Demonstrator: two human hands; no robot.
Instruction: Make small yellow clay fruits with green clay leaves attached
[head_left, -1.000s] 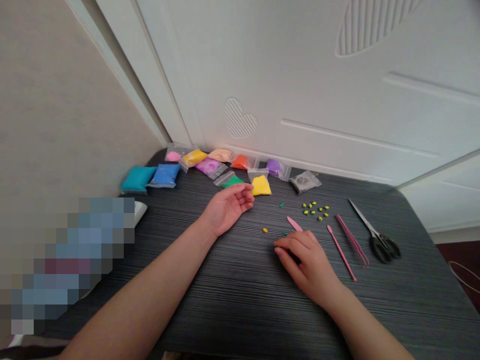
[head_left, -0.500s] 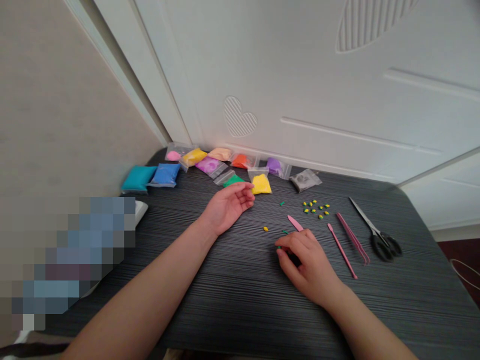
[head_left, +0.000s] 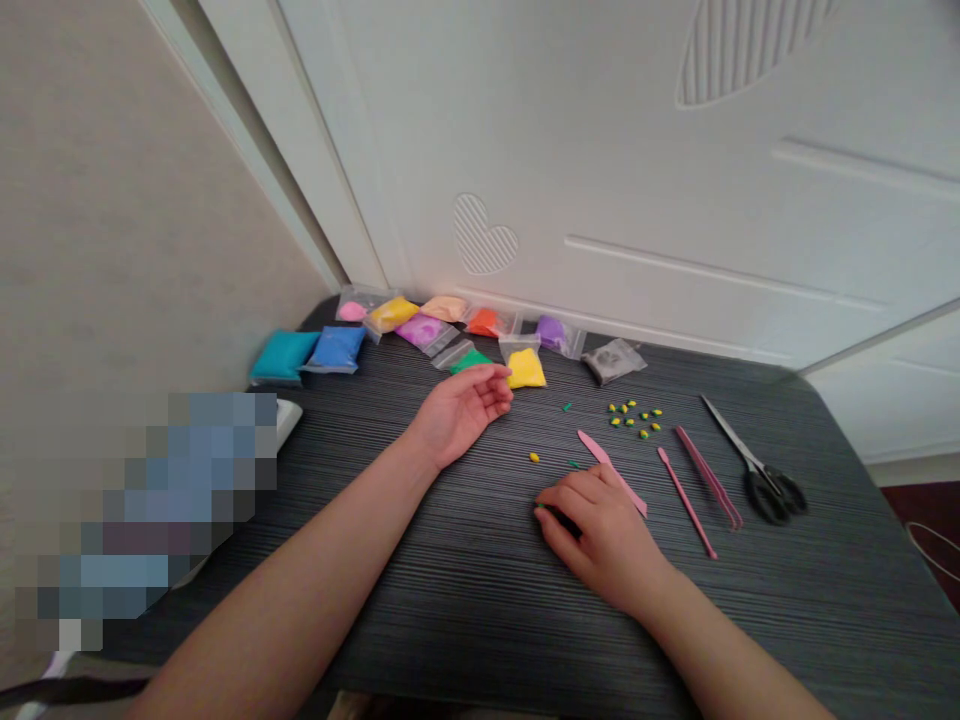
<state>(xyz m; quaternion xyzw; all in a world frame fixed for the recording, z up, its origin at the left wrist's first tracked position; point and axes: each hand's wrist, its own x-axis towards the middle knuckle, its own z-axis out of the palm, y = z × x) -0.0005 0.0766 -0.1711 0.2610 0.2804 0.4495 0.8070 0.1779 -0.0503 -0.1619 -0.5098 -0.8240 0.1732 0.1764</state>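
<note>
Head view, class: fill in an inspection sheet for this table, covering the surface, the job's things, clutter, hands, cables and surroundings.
Surface: dark striped table.
Job's things: green clay bit at the right fingertips; small yellow-green pieces clustered beyond; pink blade beside the hand.
Clutter: coloured clay bags in a row at the back; pink stick, pink tweezers and scissors to the right.
Hands: left hand open, palm up, resting; right hand curled, fingertips on the bit, grip unclear.
Cables: thin white cord on the floor, far right.
Surroundings: white door with a heart panel; beige wall.
</note>
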